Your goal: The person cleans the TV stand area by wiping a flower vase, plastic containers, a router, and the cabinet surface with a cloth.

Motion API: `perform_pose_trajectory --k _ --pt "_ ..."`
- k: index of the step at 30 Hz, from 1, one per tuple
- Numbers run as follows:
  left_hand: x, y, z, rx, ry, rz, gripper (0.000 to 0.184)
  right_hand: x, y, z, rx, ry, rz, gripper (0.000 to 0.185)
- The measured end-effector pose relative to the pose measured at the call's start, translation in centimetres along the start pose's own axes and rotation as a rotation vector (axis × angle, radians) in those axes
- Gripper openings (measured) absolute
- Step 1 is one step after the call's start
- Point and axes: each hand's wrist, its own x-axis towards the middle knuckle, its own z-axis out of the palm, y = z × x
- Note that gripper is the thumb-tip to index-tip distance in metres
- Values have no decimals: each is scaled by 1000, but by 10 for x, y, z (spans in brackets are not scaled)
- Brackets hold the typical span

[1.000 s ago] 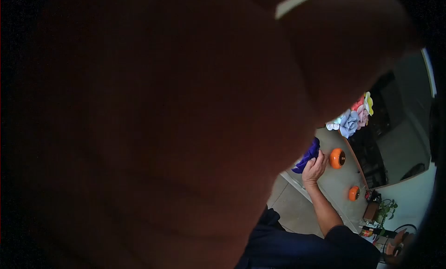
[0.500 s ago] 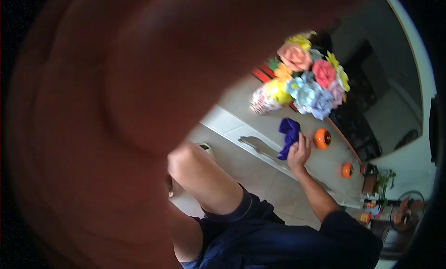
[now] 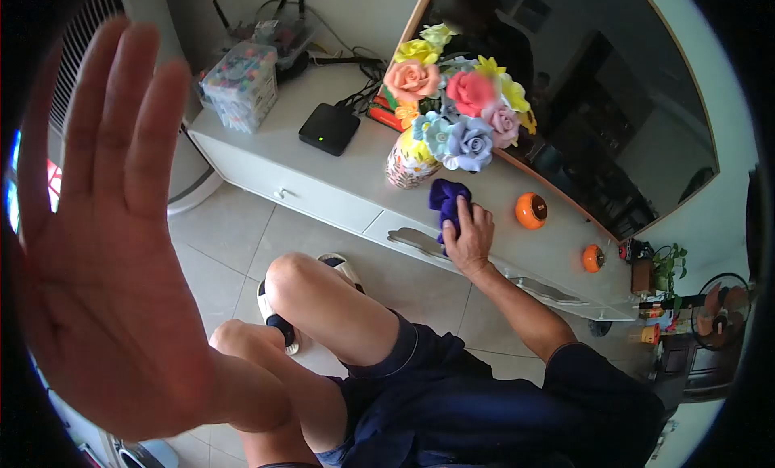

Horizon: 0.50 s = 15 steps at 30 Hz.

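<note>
Close to the camera on the left, my left hand (image 3: 113, 242) is raised with its palm toward me and its fingers stretched out, holding nothing. My right hand (image 3: 475, 240) has its fingers closed on a bunched purple cloth (image 3: 449, 201), which rests on top of a white cabinet (image 3: 500, 226). Just beyond the cloth stands a patterned vase (image 3: 408, 165) of colourful artificial flowers (image 3: 468, 104). An orange round pot-like object (image 3: 530, 210) sits to the right of my right hand, with a second, smaller-looking orange one (image 3: 593, 258) farther along.
A black box (image 3: 329, 130) with a green light, cables and a clear plastic tub (image 3: 240, 87) of small coloured items stand on the cabinet's left part. A large dark screen (image 3: 613, 104) is behind the flowers. A fan (image 3: 721, 310) and a plant (image 3: 668, 266) are at the far right.
My left hand has moved left, away from covering much of the view, uncovering the cabinet's left part. My right hand still holds the cloth, now a little nearer the vase.
</note>
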Motion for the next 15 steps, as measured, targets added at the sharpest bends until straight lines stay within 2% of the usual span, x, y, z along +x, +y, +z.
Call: perform_pose_trajectory --k 4,7,9,13,15 --pt "-2 -32 22 -110 224 -28 57 16 -17 2 64 -21 -81 60" --pt "5 -64 -12 -54 -25 -54 50 23 -22 -2 82 -66 -74 55" --pt "11 -86 -24 1 2 -84 47 24 -17 -4 98 -114 -64 53" --pt "19 -128 -75 269 282 -206 41 11 -13 -15 95 -108 -100 52" --pt "17 -148 -110 309 350 -313 38 3 -15 -26 132 -163 -21 52"
